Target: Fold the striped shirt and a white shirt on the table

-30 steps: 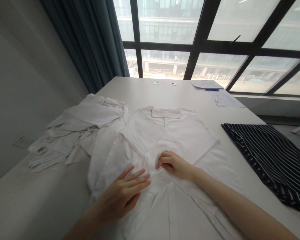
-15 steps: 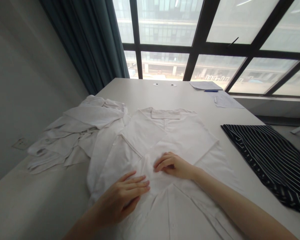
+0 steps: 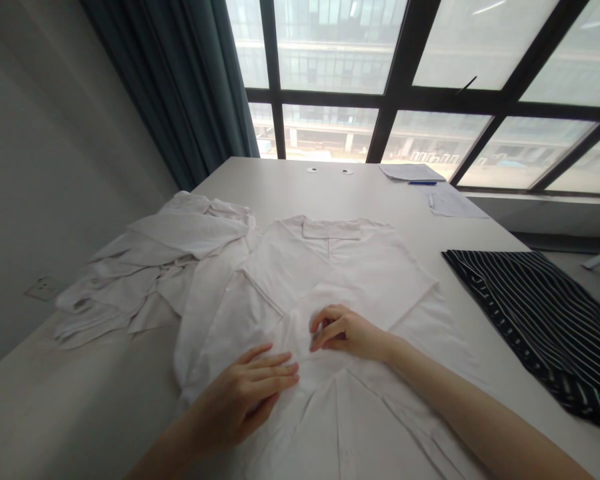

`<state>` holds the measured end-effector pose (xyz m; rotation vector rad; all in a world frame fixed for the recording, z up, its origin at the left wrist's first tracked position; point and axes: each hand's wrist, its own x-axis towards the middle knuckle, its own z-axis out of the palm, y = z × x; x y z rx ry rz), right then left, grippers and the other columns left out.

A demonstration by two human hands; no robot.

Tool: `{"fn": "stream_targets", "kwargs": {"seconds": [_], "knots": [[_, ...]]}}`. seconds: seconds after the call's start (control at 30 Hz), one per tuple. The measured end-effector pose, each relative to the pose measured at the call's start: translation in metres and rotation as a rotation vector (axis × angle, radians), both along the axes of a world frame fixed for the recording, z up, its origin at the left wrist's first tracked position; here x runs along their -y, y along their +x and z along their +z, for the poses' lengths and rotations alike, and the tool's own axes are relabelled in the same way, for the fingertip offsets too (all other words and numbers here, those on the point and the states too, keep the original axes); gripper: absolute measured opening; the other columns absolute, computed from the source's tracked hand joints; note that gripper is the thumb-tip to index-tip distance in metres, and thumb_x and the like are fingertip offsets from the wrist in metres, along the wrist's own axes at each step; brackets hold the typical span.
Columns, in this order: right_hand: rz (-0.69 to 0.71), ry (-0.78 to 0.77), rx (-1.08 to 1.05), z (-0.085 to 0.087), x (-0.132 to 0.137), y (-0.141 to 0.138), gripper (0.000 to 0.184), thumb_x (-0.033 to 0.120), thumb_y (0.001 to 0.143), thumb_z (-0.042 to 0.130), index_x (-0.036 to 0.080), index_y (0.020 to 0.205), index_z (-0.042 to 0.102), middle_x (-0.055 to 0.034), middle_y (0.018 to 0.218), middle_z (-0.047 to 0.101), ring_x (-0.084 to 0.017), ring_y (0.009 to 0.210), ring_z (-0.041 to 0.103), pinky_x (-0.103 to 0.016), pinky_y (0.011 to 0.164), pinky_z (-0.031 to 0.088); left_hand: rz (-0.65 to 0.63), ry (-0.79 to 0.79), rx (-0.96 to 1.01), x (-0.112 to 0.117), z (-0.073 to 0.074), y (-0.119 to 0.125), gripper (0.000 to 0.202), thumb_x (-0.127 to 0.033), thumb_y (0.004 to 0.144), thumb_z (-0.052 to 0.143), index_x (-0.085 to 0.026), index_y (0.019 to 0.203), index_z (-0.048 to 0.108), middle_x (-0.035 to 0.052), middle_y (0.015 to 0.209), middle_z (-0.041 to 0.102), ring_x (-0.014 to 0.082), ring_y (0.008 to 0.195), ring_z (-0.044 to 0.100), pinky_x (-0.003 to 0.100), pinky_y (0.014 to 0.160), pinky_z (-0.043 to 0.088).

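A white shirt [image 3: 330, 273] lies spread on the light table [image 3: 290, 190], collar away from me and both short sleeves folded in over its chest. My left hand [image 3: 245, 393] rests flat on the shirt's lower left part, fingers stretched out to the right. My right hand [image 3: 347, 331] sits at the middle of the shirt where the folded sleeves meet, fingers curled and pinching the cloth there.
A heap of crumpled white garments [image 3: 155, 257] lies to the left of the shirt. A dark striped garment [image 3: 540, 320] covers the table's right side. Papers [image 3: 433, 187] and a blue pen [image 3: 423, 182] lie at the far edge by the window. A dark curtain [image 3: 180, 87] hangs at back left.
My right hand's fingers have curled in tighter on the cloth at the shirt's middle and shifted slightly left. My left hand has stayed flat, barely moving.
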<state>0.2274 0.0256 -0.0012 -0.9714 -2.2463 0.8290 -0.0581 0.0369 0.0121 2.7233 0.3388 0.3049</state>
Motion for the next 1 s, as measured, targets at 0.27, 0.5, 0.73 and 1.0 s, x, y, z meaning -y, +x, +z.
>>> {"fn": "stream_targets", "kwargs": {"seconds": [0.27, 0.5, 0.73, 1.0], "knots": [[0.008, 0.022, 0.017, -0.001, 0.001, 0.0, 0.012, 0.018, 0.085, 0.068, 0.025, 0.088, 0.078, -0.0027, 0.104, 0.068, -0.012, 0.086, 0.059, -0.029, 0.09, 0.041, -0.034, 0.019, 0.046, -0.004, -0.003, -0.002, 0.042, -0.009, 0.092, 0.048, -0.025, 0.129, 0.058, 0.001, 0.128, 0.066, 0.0149, 0.126, 0.055, 0.034, 0.116, 0.032], [-0.046, -0.002, -0.065, -0.006, 0.0, -0.003, 0.023, 0.014, 0.093, 0.054, 0.022, 0.094, 0.076, -0.0043, 0.099, 0.07, -0.014, 0.094, 0.061, -0.03, 0.091, 0.042, 0.079, 0.102, 0.119, -0.005, -0.015, -0.005, 0.044, -0.009, 0.094, 0.044, -0.023, 0.135, 0.053, 0.0038, 0.136, 0.061, 0.015, 0.129, 0.053, 0.032, 0.113, 0.036], [-0.03, -0.02, -0.067, -0.01, -0.001, -0.002, 0.012, 0.022, 0.089, 0.063, 0.021, 0.089, 0.075, -0.0044, 0.098, 0.069, -0.014, 0.092, 0.062, -0.029, 0.091, 0.043, 0.089, 0.15, 0.037, -0.009, -0.024, -0.006, 0.04, -0.013, 0.096, 0.046, -0.026, 0.133, 0.056, 0.0009, 0.139, 0.057, 0.0162, 0.134, 0.047, 0.036, 0.116, 0.033], [0.009, -0.059, -0.035, -0.002, -0.003, 0.0, 0.012, 0.022, 0.089, 0.063, 0.02, 0.089, 0.075, -0.0057, 0.1, 0.067, -0.015, 0.093, 0.061, -0.03, 0.091, 0.044, 0.053, 0.111, -0.031, -0.009, -0.018, -0.006, 0.043, -0.017, 0.098, 0.046, -0.028, 0.139, 0.05, -0.0001, 0.141, 0.055, 0.0165, 0.136, 0.044, 0.038, 0.117, 0.032]]}}
